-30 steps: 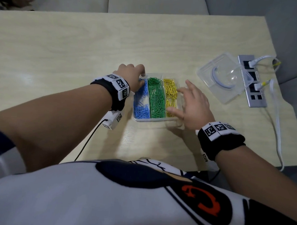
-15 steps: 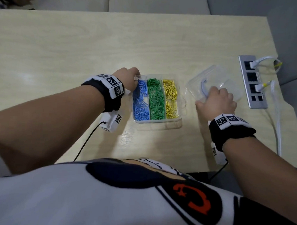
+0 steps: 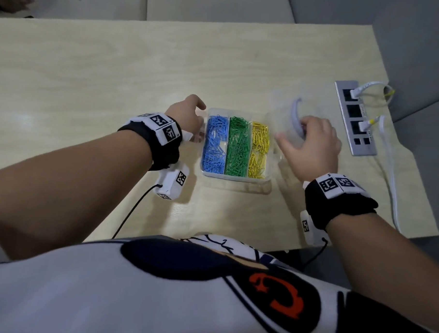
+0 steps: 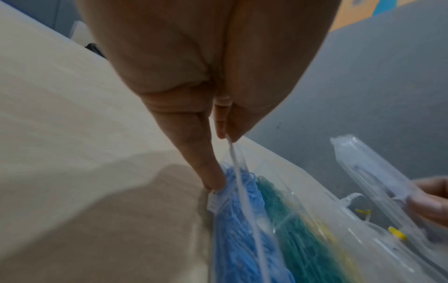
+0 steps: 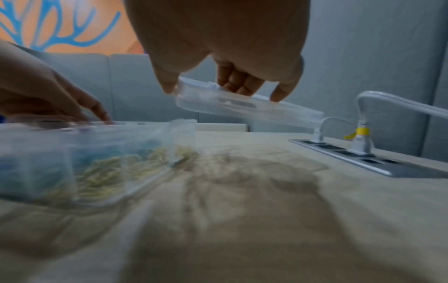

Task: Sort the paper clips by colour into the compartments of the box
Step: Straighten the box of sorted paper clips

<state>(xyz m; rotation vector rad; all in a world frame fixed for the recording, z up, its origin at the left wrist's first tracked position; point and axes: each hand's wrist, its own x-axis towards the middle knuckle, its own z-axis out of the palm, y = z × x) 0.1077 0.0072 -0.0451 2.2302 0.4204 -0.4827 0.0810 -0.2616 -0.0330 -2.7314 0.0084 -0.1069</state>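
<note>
A clear plastic box (image 3: pixel 234 179) stands on the wooden table, its three compartments holding blue clips (image 3: pixel 214 143), green clips (image 3: pixel 238 147) and yellow clips (image 3: pixel 259 148). My left hand (image 3: pixel 188 117) is at the box's far left corner. In the left wrist view the thumb and a finger pinch the box's rim (image 4: pixel 244 191), while another fingertip (image 4: pixel 213 181) touches its side wall. My right hand (image 3: pixel 312 142) grips the clear lid (image 3: pixel 286 111) and holds it tilted in the air, just right of the box. The right wrist view shows the lid (image 5: pixel 242 107) between thumb and fingers, off the table.
A grey power strip (image 3: pixel 355 119) with two white plugs lies at the table's right side, and its white cable (image 3: pixel 389 173) runs toward the front edge. A grey sofa stands behind the table. The table's right edge is close to the strip.
My right hand left the box's right side, reached the lid lying near the power strip, gripped it and lifted it leftward toward the box. The left hand stayed at the box's corner.
</note>
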